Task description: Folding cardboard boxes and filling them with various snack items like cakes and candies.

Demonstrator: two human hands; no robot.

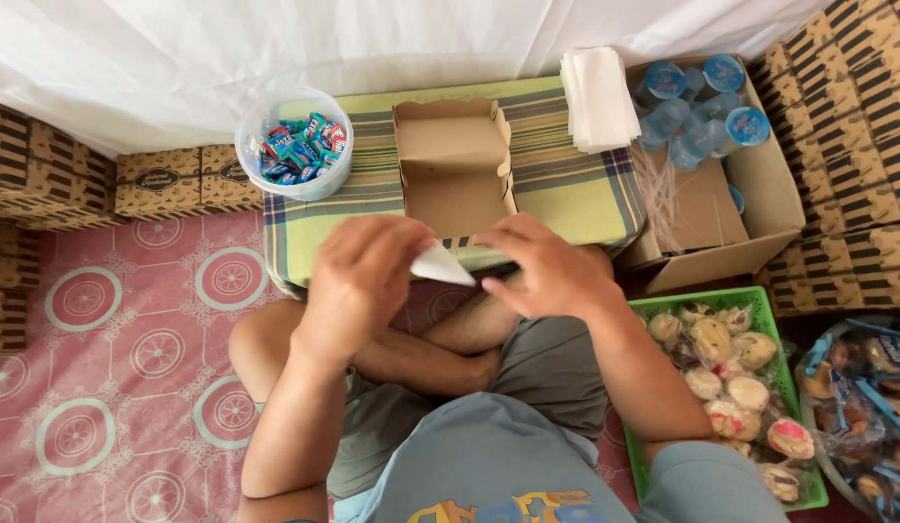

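I am holding a white paper napkin (442, 264) between the pinching fingers of my left hand (358, 281) and right hand (545, 268), just in front of the open cardboard box (455, 165) standing on the tabletop (566, 184).

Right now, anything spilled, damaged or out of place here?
Nothing stands out. The open box sits squarely on the striped cloth, empty. Both hands, left hand and right hand, hold a white paper. The candy tub is upright; the pastries stay inside the green tray.
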